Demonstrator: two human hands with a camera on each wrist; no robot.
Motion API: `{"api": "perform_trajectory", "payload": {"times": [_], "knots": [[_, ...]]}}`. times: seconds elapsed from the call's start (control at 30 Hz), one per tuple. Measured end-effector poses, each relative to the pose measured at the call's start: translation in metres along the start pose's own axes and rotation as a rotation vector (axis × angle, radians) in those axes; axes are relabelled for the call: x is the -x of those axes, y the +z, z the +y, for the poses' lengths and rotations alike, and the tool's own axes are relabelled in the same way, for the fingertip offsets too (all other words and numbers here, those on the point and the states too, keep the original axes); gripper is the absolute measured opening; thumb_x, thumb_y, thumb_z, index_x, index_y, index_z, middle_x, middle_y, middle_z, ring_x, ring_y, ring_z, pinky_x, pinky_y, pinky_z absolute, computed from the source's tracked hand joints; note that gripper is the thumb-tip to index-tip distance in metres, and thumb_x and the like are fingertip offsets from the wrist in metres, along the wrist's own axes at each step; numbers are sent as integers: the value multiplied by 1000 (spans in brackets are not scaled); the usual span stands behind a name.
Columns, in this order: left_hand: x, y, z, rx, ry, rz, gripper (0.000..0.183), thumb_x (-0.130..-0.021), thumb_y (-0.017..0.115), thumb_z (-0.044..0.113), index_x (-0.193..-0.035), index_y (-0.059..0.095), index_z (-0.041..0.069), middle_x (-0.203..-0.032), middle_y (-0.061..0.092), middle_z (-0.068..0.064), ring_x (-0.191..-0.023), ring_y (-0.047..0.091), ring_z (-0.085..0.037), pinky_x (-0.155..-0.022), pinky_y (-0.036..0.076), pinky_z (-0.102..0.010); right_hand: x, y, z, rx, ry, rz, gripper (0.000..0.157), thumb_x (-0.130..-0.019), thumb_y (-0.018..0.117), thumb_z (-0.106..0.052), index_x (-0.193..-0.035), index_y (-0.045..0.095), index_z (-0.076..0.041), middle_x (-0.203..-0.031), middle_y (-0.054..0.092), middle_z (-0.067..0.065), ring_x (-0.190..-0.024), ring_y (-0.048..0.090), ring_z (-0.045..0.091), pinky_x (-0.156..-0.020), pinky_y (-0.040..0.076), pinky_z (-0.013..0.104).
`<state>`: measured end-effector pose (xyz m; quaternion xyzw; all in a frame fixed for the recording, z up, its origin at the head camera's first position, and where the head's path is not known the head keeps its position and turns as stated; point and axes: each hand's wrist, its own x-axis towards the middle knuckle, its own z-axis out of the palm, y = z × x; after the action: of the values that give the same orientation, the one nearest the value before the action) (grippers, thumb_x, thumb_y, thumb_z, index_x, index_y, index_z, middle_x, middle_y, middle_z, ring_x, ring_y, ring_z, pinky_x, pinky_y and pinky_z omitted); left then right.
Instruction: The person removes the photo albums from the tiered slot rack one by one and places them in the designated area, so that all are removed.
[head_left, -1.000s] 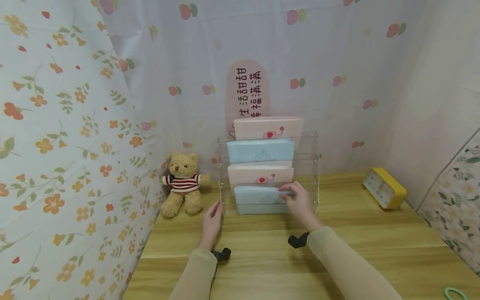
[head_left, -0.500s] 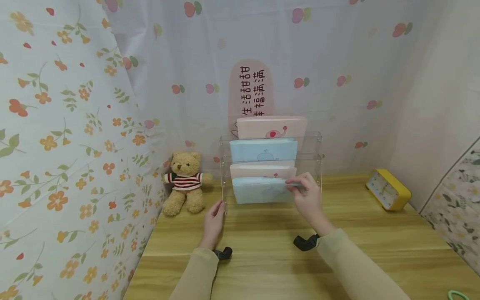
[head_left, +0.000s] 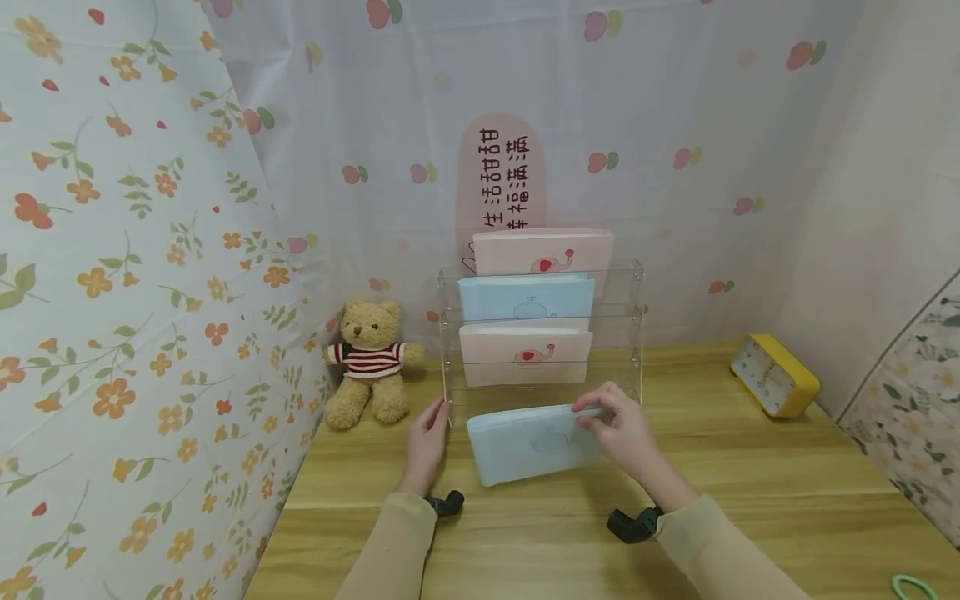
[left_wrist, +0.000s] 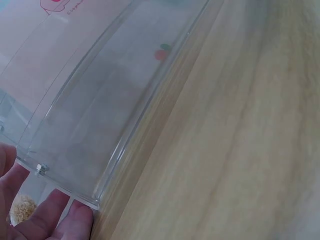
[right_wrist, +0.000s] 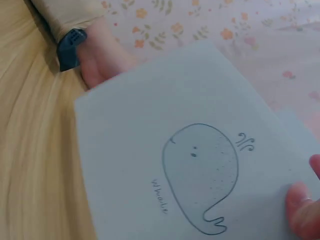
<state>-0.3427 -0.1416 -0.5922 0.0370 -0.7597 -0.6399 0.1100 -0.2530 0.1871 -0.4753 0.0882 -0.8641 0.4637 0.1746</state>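
My right hand (head_left: pixel 624 427) pinches the upper right corner of a light-blue notebook (head_left: pixel 525 446), slightly tilted, in front of a clear acrylic rack (head_left: pixel 543 397). Its cover carries a whale drawing (right_wrist: pixel 200 175) with the word "Whale", facing the right wrist camera. At the rack's lower left side, my left hand (head_left: pixel 426 442) grips the clear side panel; in the left wrist view its fingers (left_wrist: pixel 45 212) lie along the panel's edge. Behind the held one, the rack bears a pink notebook (head_left: pixel 491 357) with an elephant, a blue one (head_left: pixel 487 300) and another pink one (head_left: pixel 498 257) at the top.
Left of the rack sits a teddy bear (head_left: pixel 367 362) in a striped sweater. A yellow alarm clock (head_left: pixel 776 375) stands on the wooden table (head_left: pixel 540 542) at the right. A green ring (head_left: pixel 911 583) shows at the lower right edge. Patterned curtains (head_left: pixel 360 100) hang behind.
The right hand has lifted the light-blue notebook out of the rack's lowest, front slot and brought it forward and down toward me. The left hand has stayed on the rack's side.
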Motion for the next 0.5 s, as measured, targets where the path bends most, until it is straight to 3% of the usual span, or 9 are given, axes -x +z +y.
{"api": "perform_trajectory", "payload": {"times": [0.3, 0.5], "knots": [[4, 1, 4, -2, 3, 6, 44, -113, 64, 38, -149, 71, 14, -149, 72, -14, -138, 68, -33, -116, 55, -54, 5, -4, 22, 26, 107, -119, 20, -90, 83, 6, -101, 79, -11, -114, 78, 8, -118, 65, 27, -101, 47, 40], [2, 0, 3, 8, 7, 5, 42, -112, 66, 37, -147, 73, 14, -146, 74, -13, -133, 71, -32, -112, 57, -51, 4, -7, 24, 13, 133, -186, 21, -93, 80, 6, -106, 77, -11, -123, 78, 12, -126, 65, 35, -105, 49, 50]]}}
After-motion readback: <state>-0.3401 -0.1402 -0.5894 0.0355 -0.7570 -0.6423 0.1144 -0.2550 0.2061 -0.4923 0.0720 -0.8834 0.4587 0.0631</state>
